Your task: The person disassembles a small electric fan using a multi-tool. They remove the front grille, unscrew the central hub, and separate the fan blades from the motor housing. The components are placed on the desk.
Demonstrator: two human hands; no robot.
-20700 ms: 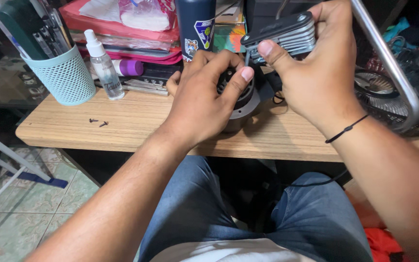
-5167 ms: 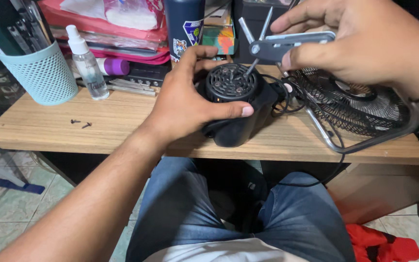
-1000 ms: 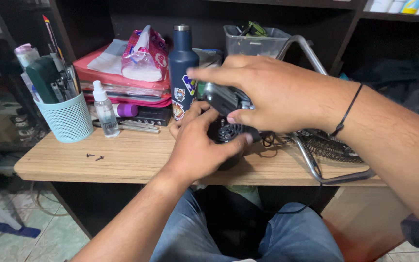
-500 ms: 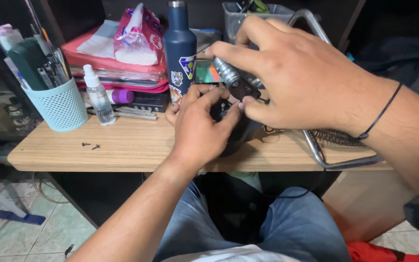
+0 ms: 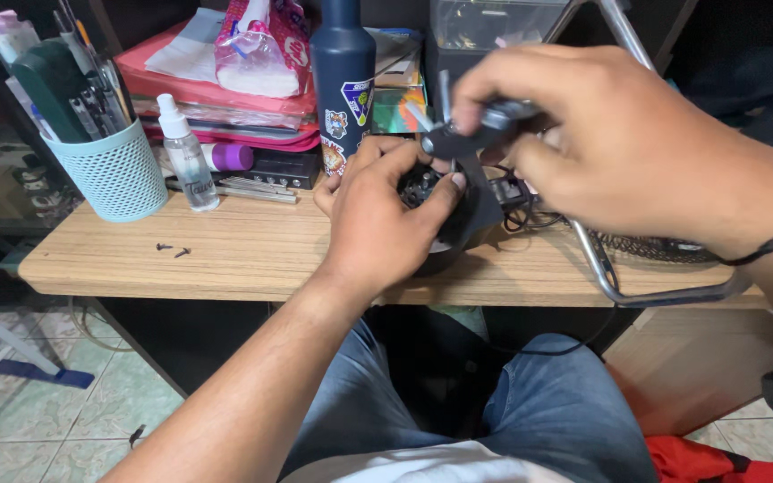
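My left hand [image 5: 382, 219] wraps around a black round motor part [image 5: 445, 224] standing on the wooden desk [image 5: 252, 259], fingers curled over its top. Just above it, my right hand [image 5: 624, 148] grips a folding multi-tool [image 5: 467, 134] with several thin metal blades sticking out; the tool's tip points down at the top of the black part. The hand is blurred with motion. A black cord [image 5: 516, 192] runs from the part to the right.
Two small dark screws [image 5: 172, 249] lie on the desk at left. Behind stand a light blue mesh pen cup [image 5: 118, 170], a small clear spray bottle [image 5: 185, 156], a dark blue bottle [image 5: 344, 80], stacked pink folders [image 5: 225, 98] and a wire fan grille with metal frame [image 5: 664, 259].
My right hand has drawn back a little to the right and now holds the multi-tool over the black part. The left hand stays clamped on the part.
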